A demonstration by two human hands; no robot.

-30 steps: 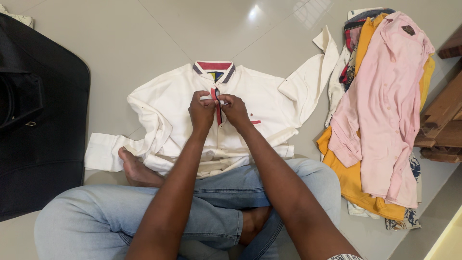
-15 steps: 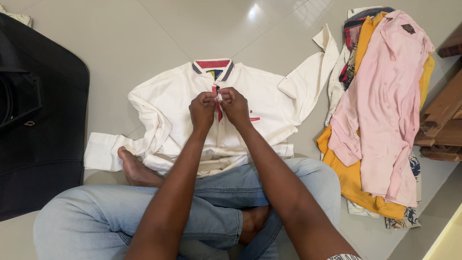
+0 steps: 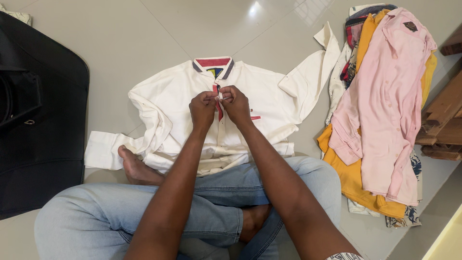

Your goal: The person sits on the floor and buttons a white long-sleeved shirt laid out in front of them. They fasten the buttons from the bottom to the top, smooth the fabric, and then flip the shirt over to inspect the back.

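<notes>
Both hands pinch placket of white shirt [image 3: 269, 103] spread flat on floor [image 3: 144, 33]: left hand [image 3: 202, 110], right hand [image 3: 236, 105] narrow, fingertips meeting below collar. We judge buttoning underway; next button lower down needs the same fine pinch.

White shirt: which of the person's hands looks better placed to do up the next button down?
Probably the left hand: it sits slightly lower on the white shirt placket than the right hand, though both pinch the same spot.
</notes>
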